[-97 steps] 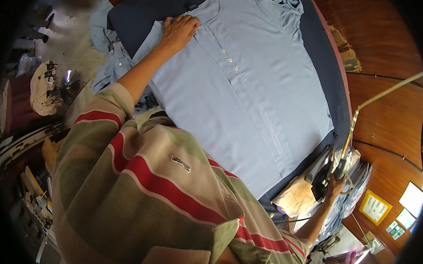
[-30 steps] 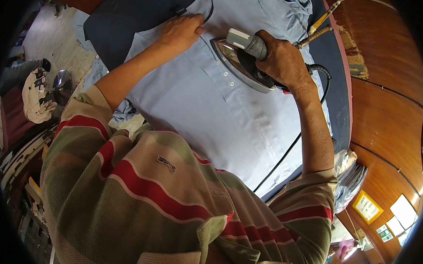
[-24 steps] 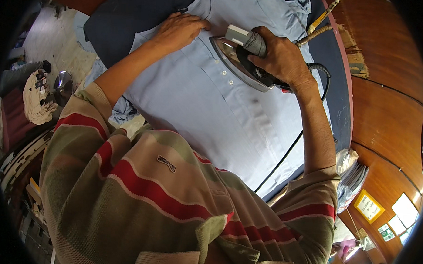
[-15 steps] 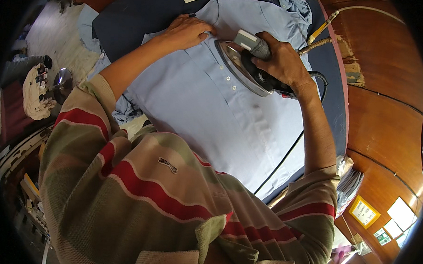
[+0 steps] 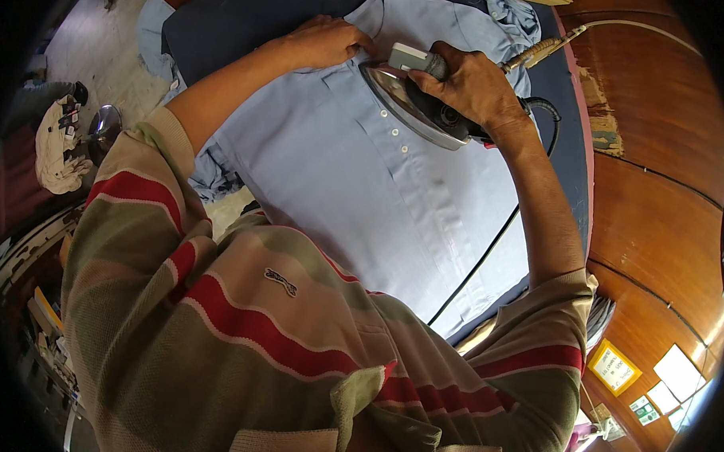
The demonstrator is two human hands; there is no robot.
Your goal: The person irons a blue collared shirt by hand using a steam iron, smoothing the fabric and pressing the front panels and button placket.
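Note:
A light blue button-up shirt (image 5: 317, 153) lies spread on a dark blue padded ironing table (image 5: 241, 22). My right hand (image 5: 482, 87) is wrapped round the handle of a steam iron (image 5: 418, 112), which has a grey and white grip end and a metal soleplate. The iron rests on the upper part of the shirt, beside the row of white buttons. Just left of the iron's tip, my left hand (image 5: 328, 43) has its fingers curled down on the shirt's edge, pinching the cloth. Part of the shirt under the iron is hidden.
A hose (image 5: 543, 49) and a black cord (image 5: 489, 250) run from the iron. Bunched blue cloth (image 5: 513, 20) lies at the far right of the table. A wooden panel wall (image 5: 659, 157) stands on the right. More blue garments (image 5: 212, 173) hang at the table's left edge.
The iron and my right hand have shifted slightly up and left, toward my left hand. My left hand has moved slightly up and right. The hose has swung with the iron.

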